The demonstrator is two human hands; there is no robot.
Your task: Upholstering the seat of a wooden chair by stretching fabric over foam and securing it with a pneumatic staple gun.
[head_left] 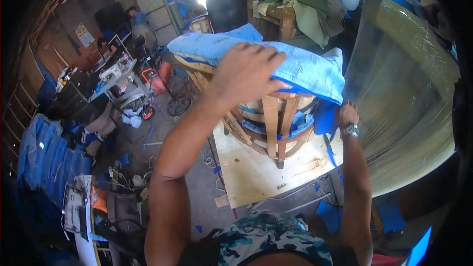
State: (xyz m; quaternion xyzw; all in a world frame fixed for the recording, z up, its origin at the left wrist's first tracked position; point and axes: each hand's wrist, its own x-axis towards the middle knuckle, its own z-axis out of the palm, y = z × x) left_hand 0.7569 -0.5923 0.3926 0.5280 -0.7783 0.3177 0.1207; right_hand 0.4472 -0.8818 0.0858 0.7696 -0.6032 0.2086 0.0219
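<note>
A light-blue padded fabric cover [305,64] lies over the top of a round wooden chair frame [270,125], its near edge bordered in darker blue. My left hand [253,71] is closed on the cover's near side, fingers bent over the top and thumb at the edge. Beside the frame's right side, my right hand [348,116] is closed in a fist at a hanging dark-blue cloth [326,118] and appears to grip it; its fingertips are hidden. A metal watch [350,130] is on the right wrist. The frame stands on a pale wooden board [246,182].
A large curved translucent sheet [404,88] rises close on the right. Draped green and tan fabric [315,10] covers a wooden frame behind. At left are a sewing table [116,76], stacked blue bundles [42,152] and cables on the floor. Two people sit far back left.
</note>
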